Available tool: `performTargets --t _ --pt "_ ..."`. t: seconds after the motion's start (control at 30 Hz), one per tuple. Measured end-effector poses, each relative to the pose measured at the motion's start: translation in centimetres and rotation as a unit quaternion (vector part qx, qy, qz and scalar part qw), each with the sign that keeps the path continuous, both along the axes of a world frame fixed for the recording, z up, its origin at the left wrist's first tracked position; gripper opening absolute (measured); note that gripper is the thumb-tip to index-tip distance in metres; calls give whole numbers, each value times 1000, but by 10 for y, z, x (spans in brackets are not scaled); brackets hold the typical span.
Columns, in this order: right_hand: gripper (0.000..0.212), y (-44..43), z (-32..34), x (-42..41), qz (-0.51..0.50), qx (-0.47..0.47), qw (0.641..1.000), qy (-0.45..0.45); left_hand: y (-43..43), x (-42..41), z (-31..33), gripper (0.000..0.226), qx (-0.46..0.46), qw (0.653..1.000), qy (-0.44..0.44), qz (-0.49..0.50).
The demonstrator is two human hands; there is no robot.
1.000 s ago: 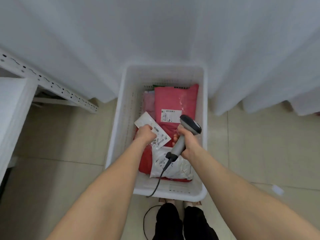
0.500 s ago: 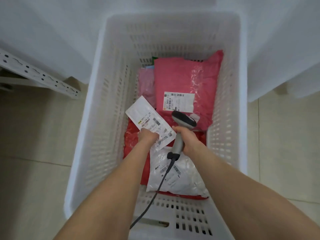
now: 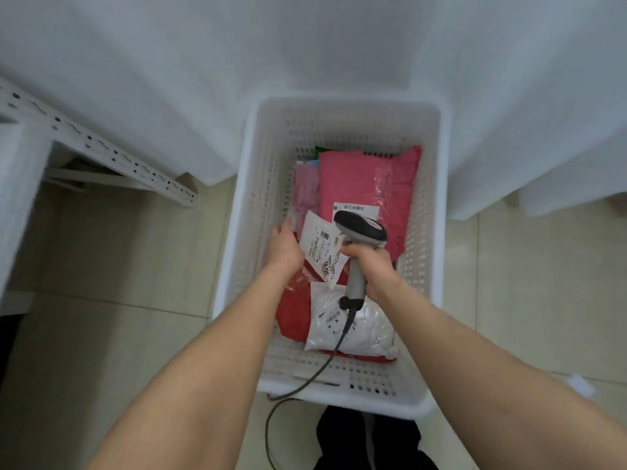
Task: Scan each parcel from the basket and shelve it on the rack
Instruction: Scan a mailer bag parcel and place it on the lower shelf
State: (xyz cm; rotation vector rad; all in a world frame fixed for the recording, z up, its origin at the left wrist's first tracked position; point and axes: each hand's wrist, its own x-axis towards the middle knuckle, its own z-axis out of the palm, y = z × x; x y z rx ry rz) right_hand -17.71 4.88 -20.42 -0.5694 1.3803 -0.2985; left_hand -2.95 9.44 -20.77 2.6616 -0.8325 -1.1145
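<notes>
A white slotted basket [image 3: 247,266] stands on the floor and holds several parcels. Among them are a large pink mailer [image 3: 359,178], a pale pink one [image 3: 305,195], a red one [image 3: 293,310] and a white bag [image 3: 356,330]. My left hand [image 3: 284,250] holds a small white labelled parcel [image 3: 317,244] by its left edge, above the basket. My right hand [image 3: 373,271] grips the grey handle of a barcode scanner [image 3: 361,228]. The scanner's dark head sits just right of the small parcel's label and hides part of it.
The rack's white perforated beam [image 3: 101,149] runs at the left, with a white shelf edge [image 3: 17,198] beside it. White curtains [image 3: 339,45] hang behind the basket. The scanner cable [image 3: 315,371] trails over the basket's near rim to the tiled floor [image 3: 118,266]. My legs [image 3: 359,442] are below.
The view has pulled back from the basket. The small white parcel has turned more upright in my left hand, and the scanner has risen closer over it.
</notes>
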Motion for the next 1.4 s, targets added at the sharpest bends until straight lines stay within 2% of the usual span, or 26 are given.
performTargets --t 0.1,0.17,0.33,0.4,0.5,0.57,0.7,0.87,0.97,1.1,1.2,1.4 --pt "19 1 76 -2 27 -27 999 -5 -8 6 84 74 5 997 -30 -69" --pt "16 2 129 -2 57 -50 997 -8 -12 11 136 78 16 993 -39 -109" --pt "17 -2 262 -2 111 -101 988 -38 -18 20 261 80 47 972 -88 -215" --pt "16 -3 312 -4 134 -109 984 -47 -16 23 308 72 76 957 -102 -260" --pt "13 -6 376 -9 137 -122 981 -65 -12 27 371 43 105 945 -116 -288" --pt "13 -7 410 -10 120 -126 982 -71 -6 31 406 31 95 954 -100 -267" --pt "15 -6 464 -14 57 -140 986 -67 7 34 465 23 10 975 -95 -200" --pt "16 15 511 -23 27 -184 981 -61 36 20 513 5 -126 990 -65 -15" --pt "23 37 532 -33 25 -175 979 -100 59 -1 532 7 -204 974 15 94" --pt "16 67 558 -54 10 -150 977 -150 83 -30 556 15 -283 937 99 180" --pt "16 86 573 -72 -5 -140 975 -171 105 -48 574 12 -324 909 125 232" --pt "15 117 598 -97 22 -151 968 -200 141 -62 601 16 -349 883 122 289"
